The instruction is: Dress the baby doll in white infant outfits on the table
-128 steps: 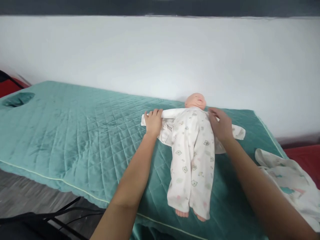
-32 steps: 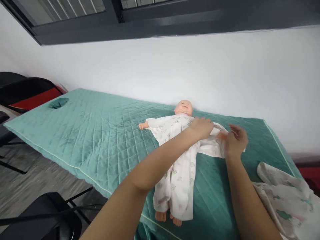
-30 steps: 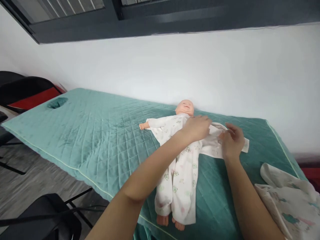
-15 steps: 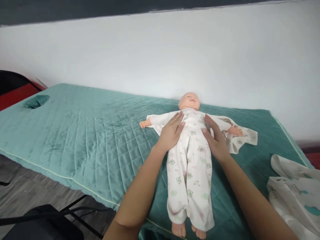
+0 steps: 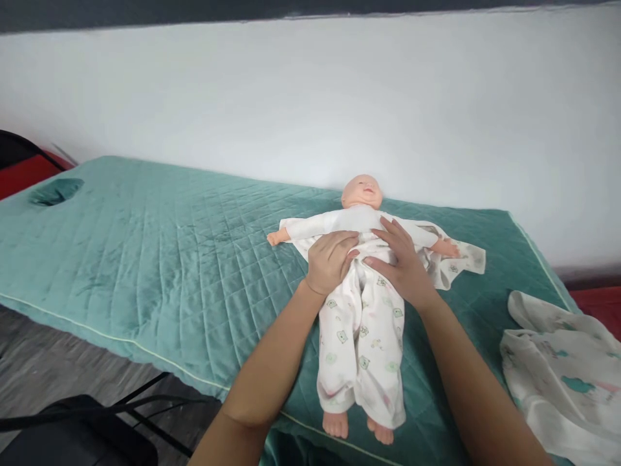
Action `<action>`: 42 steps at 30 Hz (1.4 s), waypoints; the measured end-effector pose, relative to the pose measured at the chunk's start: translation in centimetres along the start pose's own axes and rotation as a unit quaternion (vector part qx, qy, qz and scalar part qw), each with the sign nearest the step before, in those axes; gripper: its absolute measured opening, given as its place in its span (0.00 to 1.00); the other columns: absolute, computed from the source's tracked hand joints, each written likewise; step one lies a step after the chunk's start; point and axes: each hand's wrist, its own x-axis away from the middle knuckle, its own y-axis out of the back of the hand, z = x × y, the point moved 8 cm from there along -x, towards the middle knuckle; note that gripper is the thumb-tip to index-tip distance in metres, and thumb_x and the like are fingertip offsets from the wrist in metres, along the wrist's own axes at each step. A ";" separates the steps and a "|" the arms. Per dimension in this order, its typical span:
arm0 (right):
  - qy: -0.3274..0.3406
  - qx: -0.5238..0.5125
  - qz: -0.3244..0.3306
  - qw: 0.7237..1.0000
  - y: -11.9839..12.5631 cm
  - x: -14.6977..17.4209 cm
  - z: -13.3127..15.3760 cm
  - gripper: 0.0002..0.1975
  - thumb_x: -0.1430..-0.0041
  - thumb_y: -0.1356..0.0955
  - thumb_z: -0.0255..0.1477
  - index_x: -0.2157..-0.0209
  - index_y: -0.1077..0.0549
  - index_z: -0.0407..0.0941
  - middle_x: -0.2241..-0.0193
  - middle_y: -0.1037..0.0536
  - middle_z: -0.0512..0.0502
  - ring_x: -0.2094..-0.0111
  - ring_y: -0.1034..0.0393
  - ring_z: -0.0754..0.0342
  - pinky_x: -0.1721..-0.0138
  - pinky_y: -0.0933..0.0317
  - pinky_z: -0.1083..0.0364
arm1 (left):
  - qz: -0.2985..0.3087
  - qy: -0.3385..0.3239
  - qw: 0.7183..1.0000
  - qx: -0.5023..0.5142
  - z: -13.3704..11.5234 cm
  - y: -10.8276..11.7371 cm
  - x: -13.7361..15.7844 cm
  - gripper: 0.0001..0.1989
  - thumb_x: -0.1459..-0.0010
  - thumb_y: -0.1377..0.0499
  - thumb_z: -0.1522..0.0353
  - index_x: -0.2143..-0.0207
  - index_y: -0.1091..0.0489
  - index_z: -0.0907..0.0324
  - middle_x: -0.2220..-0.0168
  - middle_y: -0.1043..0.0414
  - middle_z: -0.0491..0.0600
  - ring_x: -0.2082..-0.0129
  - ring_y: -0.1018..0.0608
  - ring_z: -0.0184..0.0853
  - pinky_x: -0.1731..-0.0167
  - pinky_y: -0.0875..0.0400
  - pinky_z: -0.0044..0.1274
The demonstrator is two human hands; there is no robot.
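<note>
A baby doll (image 5: 363, 193) lies on its back, arms spread to the sides and bare feet toward me. It wears a plain white top (image 5: 334, 223) and white trousers (image 5: 361, 323) with green bear prints. My left hand (image 5: 332, 262) is closed on the trousers' waist at the doll's belly, thumb against the bunched cloth. On the other side, my right hand (image 5: 402, 262) rests on the waist with its fingers apart, thumb and fingertips touching the folded fabric. An unfolded printed garment (image 5: 446, 268) lies under the doll's back and arms.
The doll lies on a green quilted massage bed (image 5: 160, 259) with a face hole (image 5: 57, 192) at the far left. A white garment with teal prints (image 5: 563, 375) lies at the right. The wall (image 5: 242, 97) stands behind; a black chair-like object (image 5: 77, 430) is at lower left.
The trousers' upper part has come down from the doll's chest and bunched at its belly, showing more of the white top. My left fingers have curled in; both hands have moved closer together.
</note>
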 end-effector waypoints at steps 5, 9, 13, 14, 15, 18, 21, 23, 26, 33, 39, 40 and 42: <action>0.013 0.007 -0.063 0.998 0.5 0.2 0.4 0.22 0.46 0.25 0.40 0.54 0.33 0.49 0.36 0.37 0.39 0.33 0.48 0.41 0.34 0.51 0.36 | 0.060 0.043 0.997 0.006 0.5 -0.6 -0.9 0.14 0.30 0.51 0.63 0.54 0.29 0.58 0.51 0.22 0.54 0.48 0.23 0.37 0.47 0.29 0.32; 0.016 0.027 -0.060 0.998 0.5 0.3 0.7 0.18 0.46 0.25 0.38 0.62 0.36 0.49 0.38 0.37 0.39 0.34 0.48 0.40 0.36 0.51 0.37 | 0.113 0.059 0.992 0.017 0.7 -1.2 -1.3 0.12 0.34 0.43 0.60 0.55 0.30 0.57 0.44 0.27 0.55 0.41 0.29 0.40 0.41 0.33 0.36; 0.033 0.067 -0.061 0.995 0.6 0.4 1.2 0.17 0.45 0.26 0.37 0.67 0.38 0.48 0.42 0.35 0.41 0.39 0.44 0.39 0.39 0.49 0.36 | 0.145 0.077 0.986 0.014 0.8 -1.7 -1.4 0.13 0.38 0.40 0.57 0.60 0.31 0.56 0.41 0.30 0.55 0.38 0.31 0.41 0.40 0.34 0.37; 0.039 0.078 -0.062 0.994 0.7 0.5 1.4 0.17 0.44 0.26 0.37 0.68 0.38 0.48 0.43 0.34 0.41 0.40 0.44 0.39 0.40 0.48 0.37 | 0.150 0.075 0.986 0.010 0.7 -1.7 -1.4 0.12 0.37 0.40 0.57 0.61 0.31 0.56 0.41 0.30 0.55 0.38 0.32 0.41 0.40 0.35 0.37; 0.046 0.088 -0.063 0.993 0.7 0.5 1.6 0.17 0.44 0.26 0.37 0.69 0.38 0.48 0.44 0.33 0.41 0.42 0.43 0.39 0.41 0.47 0.37 | 0.153 0.070 0.986 0.006 0.6 -1.7 -1.4 0.12 0.37 0.41 0.57 0.62 0.31 0.56 0.41 0.30 0.54 0.38 0.32 0.41 0.40 0.35 0.37; 0.076 0.112 -0.060 0.989 0.5 0.8 2.1 0.16 0.43 0.26 0.38 0.70 0.37 0.48 0.48 0.31 0.41 0.45 0.41 0.40 0.44 0.44 0.38 | 0.147 0.052 0.988 -0.017 0.2 -1.6 -1.4 0.12 0.34 0.43 0.59 0.67 0.31 0.56 0.43 0.29 0.53 0.40 0.31 0.41 0.42 0.35 0.37; 0.102 0.133 -0.074 0.983 0.5 1.2 2.7 0.15 0.41 0.28 0.39 0.71 0.37 0.48 0.53 0.30 0.41 0.51 0.37 0.42 0.49 0.42 0.41 | 0.117 0.029 0.991 -0.049 -0.1 -1.3 -1.3 0.15 0.33 0.45 0.61 0.72 0.32 0.57 0.54 0.24 0.53 0.50 0.27 0.40 0.51 0.32 0.35; 0.126 0.148 -0.085 0.977 0.6 1.5 3.3 0.15 0.39 0.29 0.39 0.71 0.36 0.48 0.57 0.28 0.41 0.55 0.35 0.44 0.52 0.41 0.43 | 0.099 0.014 0.992 -0.077 -0.2 -1.1 -1.1 0.17 0.33 0.47 0.60 0.74 0.33 0.57 0.64 0.25 0.52 0.59 0.28 0.39 0.58 0.33 0.34; 0.173 0.172 -0.077 0.967 0.3 1.9 4.2 0.13 0.36 0.31 0.38 0.70 0.35 0.48 0.64 0.26 0.44 0.61 0.34 0.47 0.56 0.42 0.47 | 0.087 -0.005 0.991 -0.100 -0.3 -1.1 -0.8 0.19 0.32 0.49 0.61 0.76 0.35 0.56 0.73 0.30 0.50 0.67 0.31 0.37 0.63 0.37 0.32; 0.171 0.223 -0.050 0.958 -0.2 1.9 4.0 0.15 0.35 0.32 0.43 0.69 0.34 0.48 0.75 0.28 0.49 0.68 0.34 0.48 0.62 0.46 0.50 | 0.080 0.017 0.991 -0.109 0.1 -1.1 -0.8 0.22 0.30 0.52 0.61 0.79 0.39 0.56 0.80 0.36 0.46 0.73 0.32 0.35 0.66 0.42 0.32; 0.152 0.201 -0.035 0.967 -0.1 1.6 3.4 0.18 0.36 0.33 0.49 0.68 0.32 0.48 0.74 0.26 0.49 0.68 0.33 0.49 0.63 0.45 0.50 | 0.032 0.055 0.992 -0.112 0.5 0.5 0.1 0.24 0.30 0.52 0.61 0.81 0.42 0.56 0.84 0.40 0.44 0.78 0.33 0.32 0.68 0.43 0.30; 0.153 0.201 -0.033 0.967 -0.1 1.6 3.4 0.19 0.37 0.33 0.50 0.68 0.31 0.48 0.74 0.26 0.49 0.68 0.33 0.49 0.63 0.45 0.50 | 0.029 0.069 0.991 -0.114 0.7 0.8 0.6 0.24 0.30 0.51 0.60 0.81 0.42 0.56 0.84 0.40 0.43 0.79 0.33 0.32 0.68 0.43 0.29; 0.162 0.204 -0.026 0.965 -0.2 1.6 3.4 0.20 0.38 0.33 0.51 0.69 0.31 0.47 0.74 0.26 0.49 0.67 0.33 0.49 0.62 0.46 0.50 | 0.023 0.107 0.987 -0.121 1.0 1.5 1.9 0.25 0.31 0.50 0.60 0.82 0.43 0.56 0.84 0.41 0.42 0.80 0.34 0.31 0.69 0.42 0.28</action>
